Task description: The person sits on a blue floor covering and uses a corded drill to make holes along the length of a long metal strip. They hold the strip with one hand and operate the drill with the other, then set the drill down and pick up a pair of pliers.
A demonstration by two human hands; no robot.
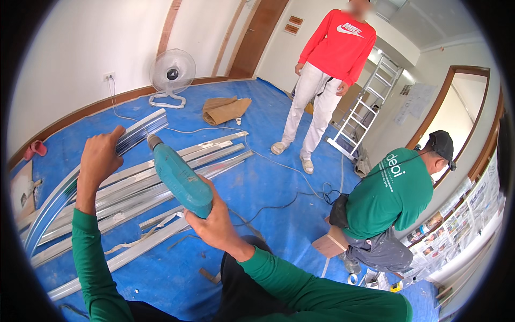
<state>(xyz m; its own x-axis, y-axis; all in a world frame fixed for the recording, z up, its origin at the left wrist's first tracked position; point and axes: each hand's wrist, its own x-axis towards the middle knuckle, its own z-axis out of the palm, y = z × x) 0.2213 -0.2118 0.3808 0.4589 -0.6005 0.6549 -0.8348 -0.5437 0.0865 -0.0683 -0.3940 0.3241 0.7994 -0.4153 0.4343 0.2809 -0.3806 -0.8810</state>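
Observation:
My left hand point(102, 155) is closed around a shiny metal channel point(142, 134), which is raised at its upper end and runs down to the lower left. My right hand point(214, 225) grips a teal power drill point(181, 180), angled up to the left, with its chuck at the channel near my left fingers; whether the bit touches the metal is too small to tell. Several more metal channels point(193, 161) lie on the blue floor sheet point(284, 214) below my hands.
A person in red point(338, 48) stands ahead. A co-worker in green point(391, 198) crouches right by a wooden block point(327, 244). A white fan point(173, 72), brown paper point(225, 110), cables point(268, 155), an aluminium ladder point(365, 112) and pink slippers point(37, 147) are around the room.

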